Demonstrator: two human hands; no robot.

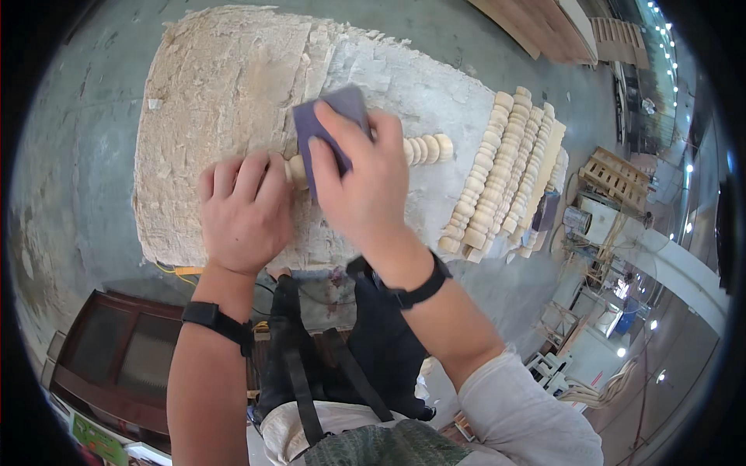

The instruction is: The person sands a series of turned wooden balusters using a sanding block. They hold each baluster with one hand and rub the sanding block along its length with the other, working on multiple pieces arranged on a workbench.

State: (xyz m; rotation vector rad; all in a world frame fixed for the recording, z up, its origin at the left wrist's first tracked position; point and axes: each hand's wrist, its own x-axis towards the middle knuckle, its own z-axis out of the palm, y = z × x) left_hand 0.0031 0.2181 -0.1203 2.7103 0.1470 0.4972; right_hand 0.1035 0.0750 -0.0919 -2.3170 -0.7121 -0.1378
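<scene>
A turned wooden spindle [428,149] with beaded rings lies across the worktable [233,85], which has a rough, dust-caked top. My left hand [247,208] is closed round the spindle's left part, fingers curled over it. In my right hand [364,179] is a purple-grey sheet of sandpaper [339,101], pressed by thumb and fingers against the spindle just right of my left hand. The sheet and my right hand cover the spindle's middle; its ringed right end shows beyond my knuckles.
Several pale turned spindles [497,171] lie side by side at the table's right end, with a dark purple block [546,211] beside them. A dark brown framed panel [116,357] stands on the floor at lower left. Wooden pallets [618,177] and machinery are farther right.
</scene>
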